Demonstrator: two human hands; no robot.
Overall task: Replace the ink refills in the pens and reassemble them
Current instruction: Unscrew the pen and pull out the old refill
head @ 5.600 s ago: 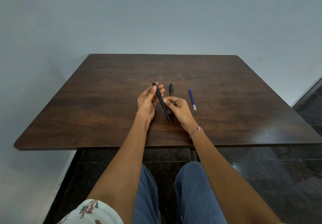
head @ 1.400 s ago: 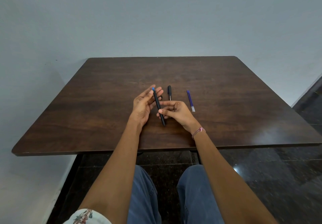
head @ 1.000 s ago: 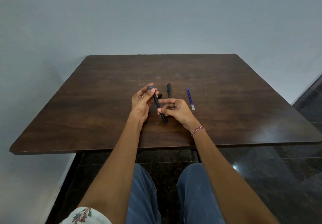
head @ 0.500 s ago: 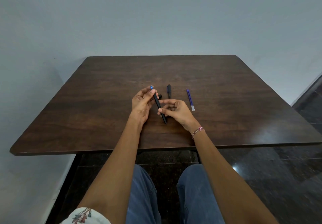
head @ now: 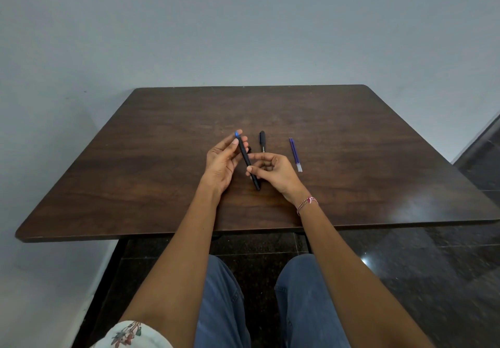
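Hands are both closed on one black pen (head: pixel 247 159), which is held slanted over the table (head: pixel 162 172), blue end away from the person. Its upper part is gripped by the left hand (head: pixel 223 163), thumb laid near the blue end. Its lower part is pinched by the right hand (head: pixel 276 170) between thumb and curled fingers. A second pen (head: pixel 262 142) is laid flat just beyond the right hand. Two blue refills (head: pixel 295 154) are laid side by side further right.
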